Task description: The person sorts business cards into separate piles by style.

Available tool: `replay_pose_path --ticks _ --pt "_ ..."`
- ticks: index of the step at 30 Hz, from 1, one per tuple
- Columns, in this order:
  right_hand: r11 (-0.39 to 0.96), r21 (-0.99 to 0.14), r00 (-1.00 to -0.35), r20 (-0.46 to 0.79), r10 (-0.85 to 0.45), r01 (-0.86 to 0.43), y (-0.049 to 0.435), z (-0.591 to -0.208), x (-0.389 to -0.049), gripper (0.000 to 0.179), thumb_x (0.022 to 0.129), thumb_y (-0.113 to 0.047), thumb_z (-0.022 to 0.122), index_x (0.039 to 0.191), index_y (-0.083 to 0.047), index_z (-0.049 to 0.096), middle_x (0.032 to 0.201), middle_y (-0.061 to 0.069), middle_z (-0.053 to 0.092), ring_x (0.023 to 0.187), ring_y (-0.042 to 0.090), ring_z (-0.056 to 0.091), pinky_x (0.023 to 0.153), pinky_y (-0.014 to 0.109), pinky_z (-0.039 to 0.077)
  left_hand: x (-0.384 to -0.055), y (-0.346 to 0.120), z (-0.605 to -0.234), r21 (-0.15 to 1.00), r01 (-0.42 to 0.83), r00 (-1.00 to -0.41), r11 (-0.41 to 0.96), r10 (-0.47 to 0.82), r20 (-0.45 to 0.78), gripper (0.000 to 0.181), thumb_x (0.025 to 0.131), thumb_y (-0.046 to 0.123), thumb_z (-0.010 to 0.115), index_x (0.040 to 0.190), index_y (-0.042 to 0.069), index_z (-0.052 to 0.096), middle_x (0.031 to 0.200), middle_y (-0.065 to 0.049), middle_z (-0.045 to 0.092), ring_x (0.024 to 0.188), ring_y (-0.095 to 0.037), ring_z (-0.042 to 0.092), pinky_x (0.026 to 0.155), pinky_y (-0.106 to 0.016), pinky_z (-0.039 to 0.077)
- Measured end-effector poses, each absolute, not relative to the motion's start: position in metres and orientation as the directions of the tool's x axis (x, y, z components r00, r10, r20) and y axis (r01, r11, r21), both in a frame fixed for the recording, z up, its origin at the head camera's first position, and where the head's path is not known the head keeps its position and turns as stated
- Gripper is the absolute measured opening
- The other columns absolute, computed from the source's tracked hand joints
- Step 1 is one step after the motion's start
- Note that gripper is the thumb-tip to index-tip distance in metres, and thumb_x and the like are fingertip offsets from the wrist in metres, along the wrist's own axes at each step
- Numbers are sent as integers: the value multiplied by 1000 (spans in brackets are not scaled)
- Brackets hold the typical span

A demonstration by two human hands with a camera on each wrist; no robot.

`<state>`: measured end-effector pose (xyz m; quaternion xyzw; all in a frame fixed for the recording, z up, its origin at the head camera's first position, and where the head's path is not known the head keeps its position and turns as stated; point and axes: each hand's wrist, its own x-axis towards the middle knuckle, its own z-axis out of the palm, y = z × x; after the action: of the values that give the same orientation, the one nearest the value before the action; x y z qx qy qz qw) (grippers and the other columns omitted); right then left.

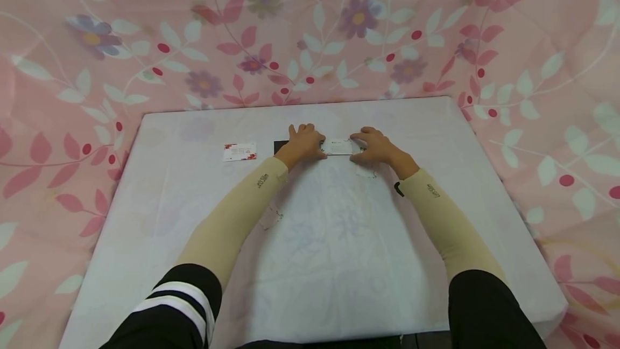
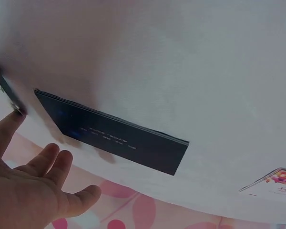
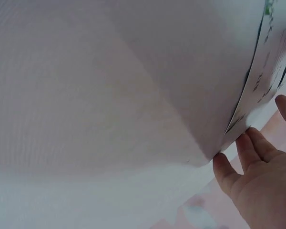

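Observation:
White business cards (image 1: 337,147) with small printing lie between my two hands, near the far side of the table. My left hand (image 1: 302,146) holds their left end, thumb on the near edge and index finger on the far edge. At the right end, my right hand (image 1: 380,148) grips in the same way. In the right wrist view, fingertips (image 3: 221,161) touch the edge of a white surface. A dark stack of business cards (image 2: 115,133) with small light print lies beside my left hand, partly covered by it in the head view.
A white card with red floral corners (image 1: 239,151) lies farther left on the white-covered table (image 1: 349,263). Pale card-like pieces with faint marks show by the left forearm (image 1: 270,217) and below the right hand (image 1: 366,172). Pink floral cloth (image 1: 300,31) surrounds the table.

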<state>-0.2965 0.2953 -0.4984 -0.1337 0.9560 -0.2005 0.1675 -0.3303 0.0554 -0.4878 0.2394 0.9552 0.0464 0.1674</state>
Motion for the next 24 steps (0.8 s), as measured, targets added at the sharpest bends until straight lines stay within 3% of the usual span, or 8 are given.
replay_pose_path --ticks 4,13,24 --pt "894 -397 -917 -239 -319 -207 290 -496 -296 68 87 -42 73 144 -11 51 155 29 29 141 51 29 108 67 30 -331 56 -487 170 439 -832 882 470 -294 66 85 53 72 142 27 55 145 -12 43 139 -37 33 115 -68 9" --pt "921 -356 -938 -236 -254 -160 284 -493 -295 63 87 -41 74 140 -15 56 154 27 33 138 52 33 105 69 33 -331 55 -489 194 437 -824 878 478 -305 67 85 54 72 144 27 53 146 -11 46 137 -37 37 114 -69 8" --pt "911 -369 -941 -202 -271 -183 283 -496 -292 62 88 -40 74 140 -12 56 154 28 34 139 51 33 106 67 34 -331 54 -486 210 435 -817 875 482 -315 68 84 51 75 143 25 53 142 -9 49 132 -36 41 115 -69 3"
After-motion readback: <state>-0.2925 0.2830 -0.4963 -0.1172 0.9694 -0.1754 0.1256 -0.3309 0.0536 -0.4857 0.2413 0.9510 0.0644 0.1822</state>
